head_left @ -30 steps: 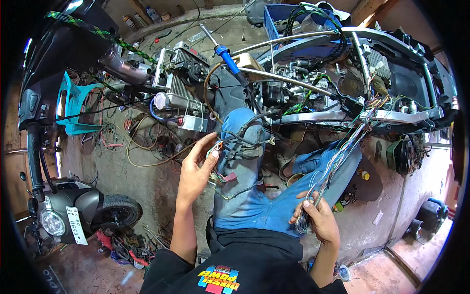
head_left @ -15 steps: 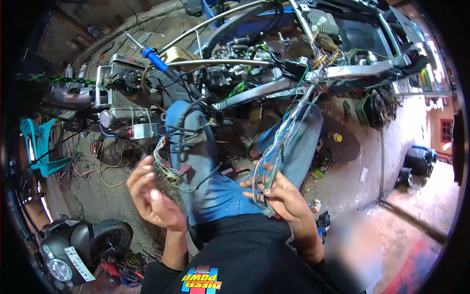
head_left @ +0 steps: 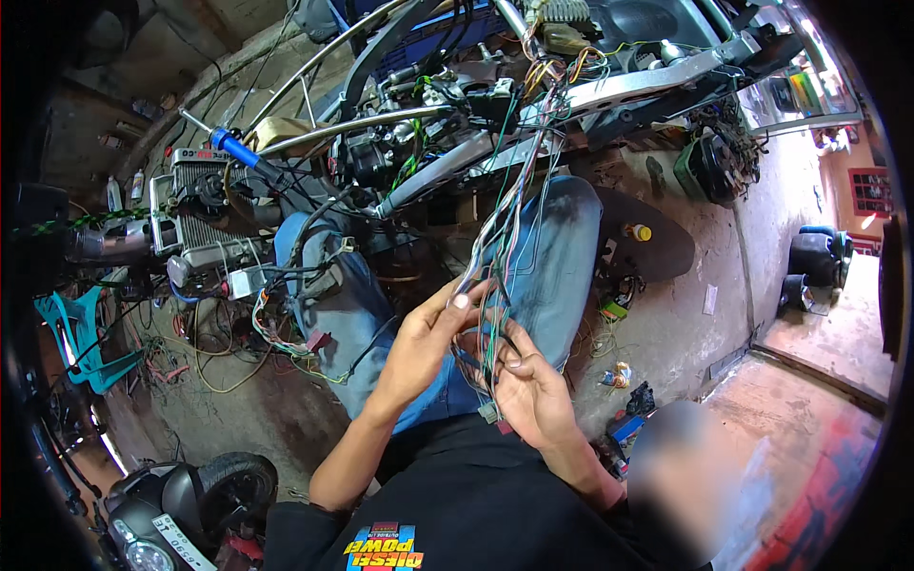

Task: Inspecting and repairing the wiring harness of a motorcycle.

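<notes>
Spotting turquoise plastic chair [head_left: 81, 333] at left edge of frame, dark motorbike [head_left: 186, 493] in lower left corner, radiator [head_left: 233, 221] at upper left, with blue-handled tool [head_left: 236, 149] aslant just above it. Next, left of centre: dark red connector [head_left: 318, 341] on multicoloured wires, beside left leg of blue jeans [head_left: 362, 379].

Near centre: holding strands of loose wire bundle [head_left: 515, 195] in left hand [head_left: 427, 347], with thumb and fingertips drawn nearly together; cannot tell how tightly. Below centre: pale connector [head_left: 487, 413] and small maroon connector [head_left: 505, 428] at bundle's lower end.

Just right: cupping lower part of same bundle in right hand [head_left: 535, 390], with palm partly up, fingers loosely curled, thumb over strands. Tracing bundle up to silver metal frame [head_left: 657, 86] at upper centre and upper right. Farther right: small yellow-topped item [head_left: 638, 231], dark container [head_left: 706, 167] above it.
</notes>
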The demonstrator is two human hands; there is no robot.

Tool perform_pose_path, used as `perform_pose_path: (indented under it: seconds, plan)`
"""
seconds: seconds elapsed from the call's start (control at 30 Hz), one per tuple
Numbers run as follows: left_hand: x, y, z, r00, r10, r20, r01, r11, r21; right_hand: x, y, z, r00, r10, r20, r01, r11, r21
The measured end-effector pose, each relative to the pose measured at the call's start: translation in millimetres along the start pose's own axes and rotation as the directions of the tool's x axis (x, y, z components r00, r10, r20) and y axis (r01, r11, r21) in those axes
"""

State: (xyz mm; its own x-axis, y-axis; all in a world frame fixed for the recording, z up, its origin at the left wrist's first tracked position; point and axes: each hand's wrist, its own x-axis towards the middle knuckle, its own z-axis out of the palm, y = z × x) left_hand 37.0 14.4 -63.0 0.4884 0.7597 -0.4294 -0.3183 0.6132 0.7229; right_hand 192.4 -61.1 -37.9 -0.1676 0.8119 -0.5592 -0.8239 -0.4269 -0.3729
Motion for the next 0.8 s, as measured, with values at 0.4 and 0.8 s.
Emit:
perform_pose_path:
  seconds: [0.4, 0.8]
  plan:
    - [3, 9, -6, 0.994, -0.106, 0.016, 0.106, 0.947, -0.304, -6, -17, 3, 0.996, 0.031, 0.086, -0.029, 0.999, -0.029]
    - [9, 12, -8, 0.987, -0.126, 0.096, 0.152, 0.917, -0.368, -10, -38, 8, 0.982, 0.166, 0.092, -0.168, 0.986, 0.011]
